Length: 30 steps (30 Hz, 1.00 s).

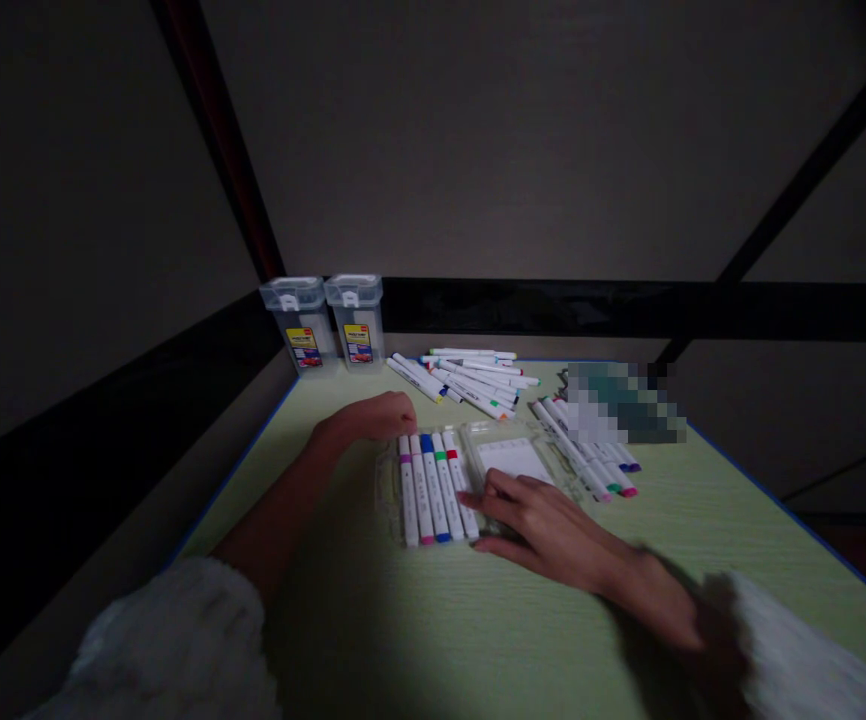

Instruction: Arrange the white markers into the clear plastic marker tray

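Several white markers (432,495) lie side by side in an open clear plastic case (389,490), with purple, pink, blue, green and red bands. My left hand (384,415) is curled closed at the far left edge of the case, by the tops of the markers; whatever its fingers may hold is hidden. Over the case's right half lies my right hand (545,525), fingers apart. Its index fingertip rests against the red-banded marker (461,490), while the thumb points toward that marker's lower end. A white paper insert (512,458) shows in the right half of the case.
Two clear lidded boxes (302,335) with yellow labels stand at the far left corner. A loose pile of markers (478,380) lies at the back. More markers (583,455) lie at the right, beside a pixelated green patch (620,400). The light-green table (373,640) has blue edges.
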Motion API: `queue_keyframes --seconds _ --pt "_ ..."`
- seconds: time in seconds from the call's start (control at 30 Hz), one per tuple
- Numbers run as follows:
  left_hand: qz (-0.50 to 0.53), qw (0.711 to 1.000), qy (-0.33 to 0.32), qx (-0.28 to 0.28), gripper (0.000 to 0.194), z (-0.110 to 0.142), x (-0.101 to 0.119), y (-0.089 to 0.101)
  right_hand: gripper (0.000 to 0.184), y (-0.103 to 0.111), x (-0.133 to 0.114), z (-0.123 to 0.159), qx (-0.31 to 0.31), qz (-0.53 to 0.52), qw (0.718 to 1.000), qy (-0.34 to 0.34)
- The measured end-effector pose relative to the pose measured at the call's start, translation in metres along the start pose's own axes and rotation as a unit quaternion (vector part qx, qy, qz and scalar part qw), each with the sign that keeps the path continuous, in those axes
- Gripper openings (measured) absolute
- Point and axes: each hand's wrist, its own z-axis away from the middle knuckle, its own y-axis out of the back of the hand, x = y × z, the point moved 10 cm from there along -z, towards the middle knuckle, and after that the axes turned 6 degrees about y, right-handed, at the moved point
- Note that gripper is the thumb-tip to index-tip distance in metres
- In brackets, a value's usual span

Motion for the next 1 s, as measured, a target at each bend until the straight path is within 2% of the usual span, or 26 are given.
queue_keyframes --seconds 0.1,0.23,0.53,0.77,1.0 --pt "-0.029 0.999 0.037 -0.016 0.02 0.0 -0.006 -0.002 0.042 0.0 0.0 0.0 0.002 -0.003 1.0 0.0" --pt "-0.037 0.998 0.057 -0.009 0.02 -0.001 -0.011 0.0 0.041 0.001 0.0 0.0 0.006 -0.01 1.0 -0.001" --pt "-0.03 0.998 0.051 -0.003 0.019 -0.002 -0.011 0.001 0.042 0.001 0.0 0.0 0.009 -0.009 1.0 0.003" --pt "-0.025 0.997 0.076 -0.003 0.018 -0.001 -0.013 0.001 0.042 -0.001 0.001 0.0 -0.009 -0.001 1.0 -0.006" --pt "-0.034 0.997 0.067 0.011 0.024 -0.002 -0.01 0.002 0.042 0.0 0.0 0.0 0.006 -0.005 1.0 -0.002"
